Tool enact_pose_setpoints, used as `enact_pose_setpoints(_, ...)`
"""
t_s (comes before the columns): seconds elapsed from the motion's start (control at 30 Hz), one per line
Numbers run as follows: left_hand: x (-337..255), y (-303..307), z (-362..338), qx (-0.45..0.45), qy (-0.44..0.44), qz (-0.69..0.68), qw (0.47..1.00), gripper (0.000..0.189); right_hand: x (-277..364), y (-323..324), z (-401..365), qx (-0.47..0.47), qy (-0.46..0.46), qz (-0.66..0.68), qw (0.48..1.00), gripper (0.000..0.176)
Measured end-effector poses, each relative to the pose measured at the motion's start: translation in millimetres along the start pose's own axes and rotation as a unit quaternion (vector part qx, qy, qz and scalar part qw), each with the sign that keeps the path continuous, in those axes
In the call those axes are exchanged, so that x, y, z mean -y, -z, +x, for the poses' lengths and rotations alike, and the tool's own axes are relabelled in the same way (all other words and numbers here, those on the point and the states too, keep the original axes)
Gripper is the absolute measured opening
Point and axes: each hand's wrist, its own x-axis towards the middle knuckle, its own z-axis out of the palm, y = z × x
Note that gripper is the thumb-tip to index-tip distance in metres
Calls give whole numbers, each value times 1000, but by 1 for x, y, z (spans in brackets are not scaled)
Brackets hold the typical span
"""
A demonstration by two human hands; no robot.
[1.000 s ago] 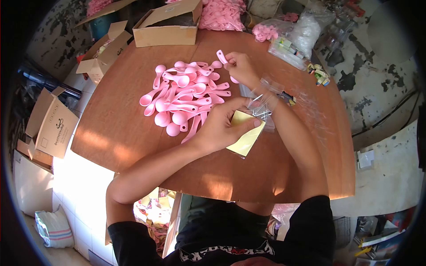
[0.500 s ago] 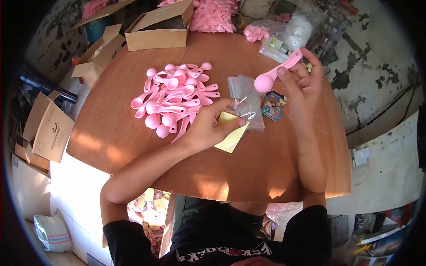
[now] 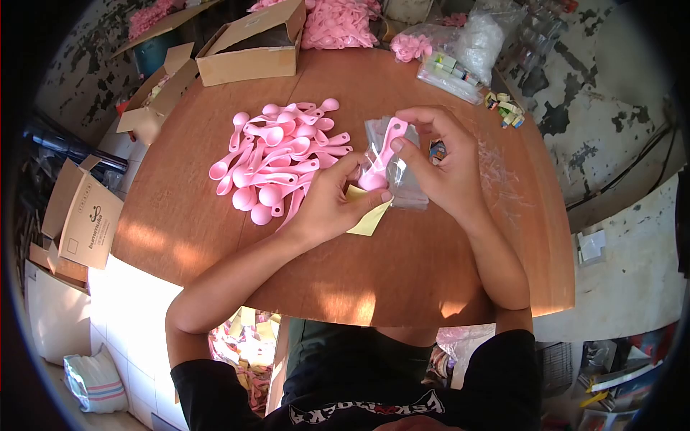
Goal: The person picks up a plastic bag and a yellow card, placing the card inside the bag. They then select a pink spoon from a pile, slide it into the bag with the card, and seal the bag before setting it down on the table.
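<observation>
My left hand pinches a small clear plastic bag with a yellow card in its lower part. From the right, my right hand grips a pink measuring spoon by its holed handle. The spoon points bowl-down at the bag's mouth, close to my left fingers; how deep it sits inside is hard to tell. Behind both hands lies a stack of clear plastic bags. Blue printed cards are mostly hidden behind my right hand. A heap of pink spoons lies left of my left hand.
A cardboard box and a bag of pink pieces stand along the table's far edge. Far right are a clear plastic bundle and small coloured packets. Another carton stands left of the table.
My right hand has brought the pink spoon left and down, from the table's right side to the bag in my left hand. The spoon has turned bowl-down. My left hand stays nearly in place.
</observation>
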Motion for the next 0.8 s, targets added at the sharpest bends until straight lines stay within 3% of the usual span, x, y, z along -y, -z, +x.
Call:
enact_pose_setpoints(0.03, -2, 0, 0, 0, 0, 0, 1000, 39, 0, 1, 1, 6, 75, -83, 994, 19)
enact_pose_setpoints(0.07, -5, -1, -1, -1, -4, -2, 1000, 40, 2, 1, 0, 7, 75, -83, 994, 19)
enact_pose_setpoints(0.13, -6, -2, -1, -3, -9, -4, 1000, 41, 6, 1, -3, 45, -37, -21, 998, 11)
enact_pose_setpoints(0.17, -6, -1, -1, 1, -4, -2, 1000, 44, 5, 2, -4, 46, -36, -22, 998, 11)
enact_pose_setpoints(0.23, -7, -1, -2, 4, 1, -1, 1000, 46, 2, 6, -8, 106, -196, 161, 961, 12)
enact_pose_setpoints(0.27, -7, -2, -3, 12, 1, -14, 1000, 50, 5, 10, -8, 107, -196, 161, 961, 12)
enact_pose_setpoints(0.33, -9, -2, -3, 18, 2, -27, 999, 55, 21, 18, -5, 50, -147, 43, 987, 12)
enact_pose_setpoints(0.37, -11, -3, -3, -5, -56, 9, 998, 59, 25, 19, -3, 52, -148, 43, 987, 12)
enact_pose_setpoints(0.4, -12, -4, -2, -28, -115, 46, 992, 64, 29, 21, 0, -41, -39, 12, 998, 11)
enact_pose_setpoints(0.43, -10, -2, -2, -28, -114, 46, 992, 64, 30, 22, 0, -134, 71, -19, 988, 10)
enact_pose_setpoints(0.47, -7, 0, -2, -52, -123, 77, 988, 66, 27, 24, 1, -133, 70, -20, 988, 10)
enact_pose_setpoints(0.53, -13, 1, -2, -70, -126, 118, 983, 66, 20, 31, 4, 72, 18, -17, 997, 10)
enact_pose_setpoints(0.67, -16, 3, -4, -50, -115, 92, 988, 60, 34, 28, -1, 107, -43, -8, 993, 11)
enact_pose_setpoints(0.73, -22, 0, -4, -8, -103, -63, 993, 49, 39, 25, -2, 129, -56, 59, 988, 12)
enact_pose_setpoints(0.8, -25, 2, -6, 21, -83, -110, 990, 43, 41, 26, -4, 149, -94, 86, 981, 13)
